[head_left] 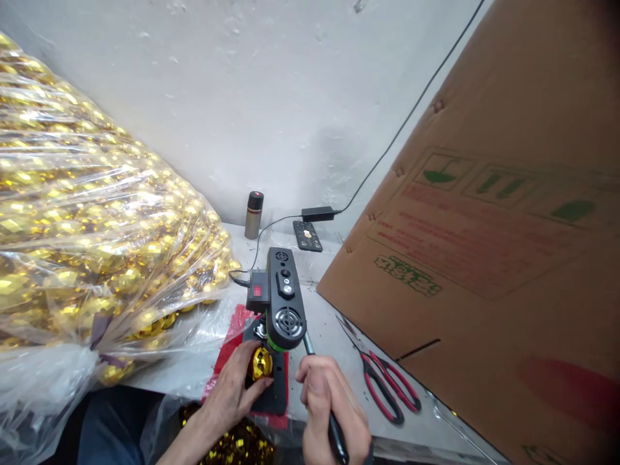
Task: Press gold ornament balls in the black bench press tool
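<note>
A small black bench machine (285, 297) with round vents and buttons stands on the table. Its black base plate (279, 391) rests on a red plastic sheet (227, 352). My left hand (237, 381) is closed around a gold faceted ball (262, 363), keeping it over the plate, just in front of the machine's head. The fingers of my right hand (332, 407) wrap round the black grip of a lever handle (338, 439), whose metal rod runs up to the machine's right side.
A big clear bag of gold balls (106, 226) fills the left side. Red-handled scissors (387, 381) lie at right beside a large cardboard box (484, 226). Behind the machine are a spray can (254, 215), a phone (307, 236) and a corded power adapter (318, 214).
</note>
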Tool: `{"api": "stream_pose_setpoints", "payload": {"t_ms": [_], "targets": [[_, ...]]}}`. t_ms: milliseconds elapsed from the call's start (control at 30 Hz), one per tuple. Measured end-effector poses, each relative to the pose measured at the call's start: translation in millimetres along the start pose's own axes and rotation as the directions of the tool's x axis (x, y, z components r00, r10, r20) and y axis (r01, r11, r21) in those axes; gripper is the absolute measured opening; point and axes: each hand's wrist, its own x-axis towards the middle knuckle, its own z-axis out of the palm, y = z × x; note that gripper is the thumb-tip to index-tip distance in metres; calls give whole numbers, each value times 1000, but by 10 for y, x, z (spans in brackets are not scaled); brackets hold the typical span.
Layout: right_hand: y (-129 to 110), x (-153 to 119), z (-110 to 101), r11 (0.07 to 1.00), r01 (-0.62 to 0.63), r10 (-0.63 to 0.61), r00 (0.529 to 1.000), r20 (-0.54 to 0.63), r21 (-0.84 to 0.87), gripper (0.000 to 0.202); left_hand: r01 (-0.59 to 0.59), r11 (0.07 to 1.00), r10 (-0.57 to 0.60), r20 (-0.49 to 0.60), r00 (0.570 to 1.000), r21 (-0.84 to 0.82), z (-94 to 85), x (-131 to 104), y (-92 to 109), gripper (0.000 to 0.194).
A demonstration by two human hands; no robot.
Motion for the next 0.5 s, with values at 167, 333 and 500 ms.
{"api": "stream_pose_setpoints", "payload": {"t_ms": [167,333,500], "targets": [[13,-13,-17,1000,1,-1,1000,11,-2,29,-12,997,14,-22,1000,78,71,80,27,50],[-10,-34,-9,999,-31,31,999,-15,5,31,44,989,-39,-38,999,138,127,182,53,43],[-19,-48,9,999,-36,35,999,-41,-11,34,66,988,-61,-40,997,138,136,220,74,41]]}}
